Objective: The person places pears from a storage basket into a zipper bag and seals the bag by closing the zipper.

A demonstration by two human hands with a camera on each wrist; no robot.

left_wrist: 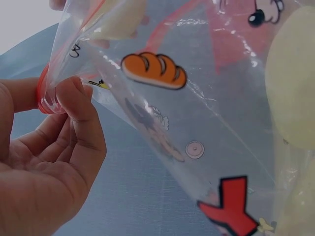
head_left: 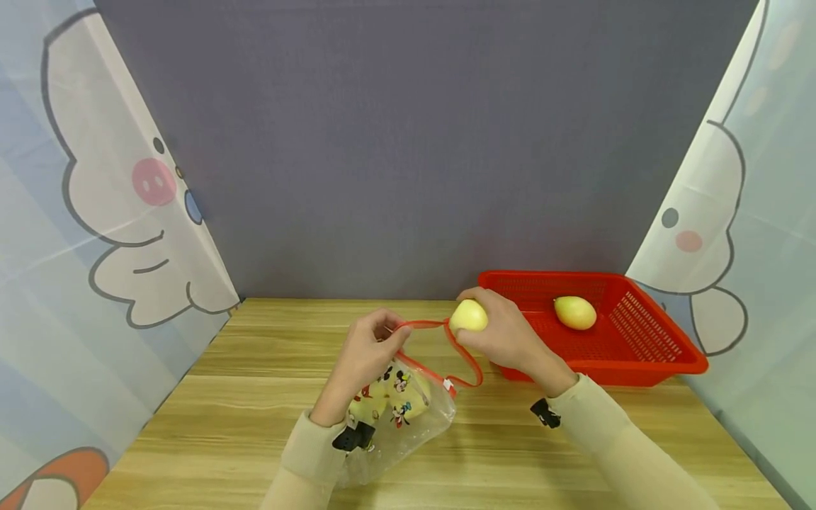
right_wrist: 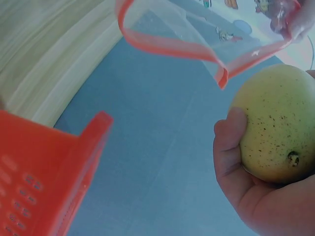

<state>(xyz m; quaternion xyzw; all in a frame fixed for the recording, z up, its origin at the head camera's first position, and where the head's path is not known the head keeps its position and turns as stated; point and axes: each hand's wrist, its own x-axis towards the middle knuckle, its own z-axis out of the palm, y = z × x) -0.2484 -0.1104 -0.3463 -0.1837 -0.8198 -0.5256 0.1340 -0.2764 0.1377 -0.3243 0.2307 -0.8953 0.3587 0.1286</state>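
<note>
Left of a red basket, a left hand pinches a clear bag; the right hand grips a yellow fruit.

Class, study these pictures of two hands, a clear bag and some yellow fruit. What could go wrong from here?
The fruit might slip and drop: only the fingers and thumb of the right hand hold it, near the bag's red rim.

The bag could sag or pull loose, since the left hand pinches just one side of its rim and there is already fruit inside.
</note>
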